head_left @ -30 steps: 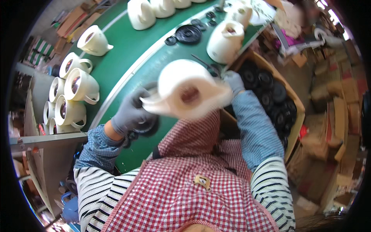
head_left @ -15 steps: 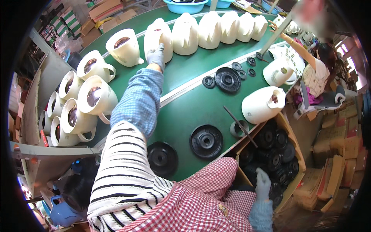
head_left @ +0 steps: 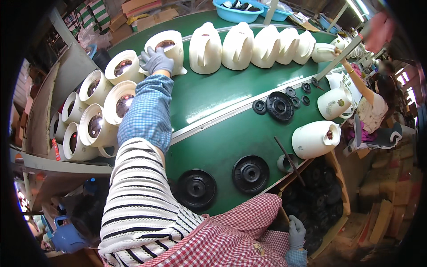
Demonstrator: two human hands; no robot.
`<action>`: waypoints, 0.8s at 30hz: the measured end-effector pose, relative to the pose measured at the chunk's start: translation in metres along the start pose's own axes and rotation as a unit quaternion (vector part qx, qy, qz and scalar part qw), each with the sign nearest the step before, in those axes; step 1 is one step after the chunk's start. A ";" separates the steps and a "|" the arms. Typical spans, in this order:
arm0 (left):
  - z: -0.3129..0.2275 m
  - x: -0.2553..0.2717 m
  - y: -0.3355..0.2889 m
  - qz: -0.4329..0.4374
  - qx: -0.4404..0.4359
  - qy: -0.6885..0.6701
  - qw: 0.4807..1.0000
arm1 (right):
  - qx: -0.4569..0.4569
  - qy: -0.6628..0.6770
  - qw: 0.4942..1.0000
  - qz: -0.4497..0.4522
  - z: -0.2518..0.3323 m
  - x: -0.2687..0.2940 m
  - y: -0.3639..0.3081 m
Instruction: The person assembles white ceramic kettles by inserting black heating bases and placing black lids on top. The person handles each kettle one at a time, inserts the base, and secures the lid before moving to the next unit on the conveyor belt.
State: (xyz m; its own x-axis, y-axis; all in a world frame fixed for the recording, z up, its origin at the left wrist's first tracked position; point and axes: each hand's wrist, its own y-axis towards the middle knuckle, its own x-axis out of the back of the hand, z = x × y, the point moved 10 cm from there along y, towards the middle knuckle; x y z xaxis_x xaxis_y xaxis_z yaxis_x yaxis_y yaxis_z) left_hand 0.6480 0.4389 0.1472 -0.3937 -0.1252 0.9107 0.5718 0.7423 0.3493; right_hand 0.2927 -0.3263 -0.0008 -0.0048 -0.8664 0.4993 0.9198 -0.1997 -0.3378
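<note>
My left hand (head_left: 156, 61), in a grey glove, reaches to the back left of the green table. Its spread fingers lie against the lower side of a white jug (head_left: 176, 52) with a shiny reddish opening facing me. To its right an upright white jug (head_left: 205, 51) heads a row of similar ones; more jugs with open ends toward me, such as a handled one (head_left: 112, 107), cluster at the left. My right hand (head_left: 296, 233), also gloved, hangs low beside a cardboard box (head_left: 340, 191) of black round parts (head_left: 316, 196), fingers loosely bent and holding nothing visible.
Two large black discs (head_left: 250, 174) lie at the table's near edge, beside a grey ring (head_left: 284, 163) and a dark rod (head_left: 289, 160). Two white jugs lie at the right, one nearer (head_left: 311, 141). Another person's hand (head_left: 340, 57) touches a jug at the back right.
My left hand has left the upright jug and moved left to the neighbouring one. My right hand has drawn back from the box toward my lap. The whole view has shifted slightly.
</note>
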 end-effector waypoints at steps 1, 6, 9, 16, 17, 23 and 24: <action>0.005 -0.008 0.005 0.003 -0.018 0.014 1.000 | 0.009 -0.002 1.000 0.003 0.007 -0.003 -0.002; 0.000 0.031 -0.038 -0.020 -0.063 -0.057 0.996 | 0.093 -0.015 0.995 0.019 0.064 -0.008 -0.011; 0.001 0.091 -0.108 -0.109 -0.247 -0.184 0.945 | 0.195 -0.014 0.980 0.037 0.130 -0.015 -0.007; -0.010 0.249 -0.344 0.061 -0.545 -0.371 0.749 | 0.250 0.162 0.926 0.231 0.334 -0.097 -0.025; -0.013 0.255 -0.371 0.093 -0.567 -0.389 0.720 | 0.271 0.155 0.918 0.243 0.338 -0.109 -0.010; 0.018 0.254 -0.437 0.170 -0.550 -0.506 0.642 | 0.139 0.129 0.949 0.250 0.273 -0.108 -0.027; 0.038 0.221 -0.419 0.249 -0.396 -0.614 0.636 | 0.150 0.153 0.941 0.261 0.277 -0.101 -0.034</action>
State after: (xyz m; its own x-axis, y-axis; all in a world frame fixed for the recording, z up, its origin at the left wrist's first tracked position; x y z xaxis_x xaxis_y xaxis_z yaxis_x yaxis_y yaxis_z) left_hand 0.2944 0.1248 0.1935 -0.0094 0.9646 0.2636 0.8373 -0.1365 0.5294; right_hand 0.3703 -0.1055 0.1814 0.4073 -0.9114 0.0586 0.8977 0.3878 -0.2091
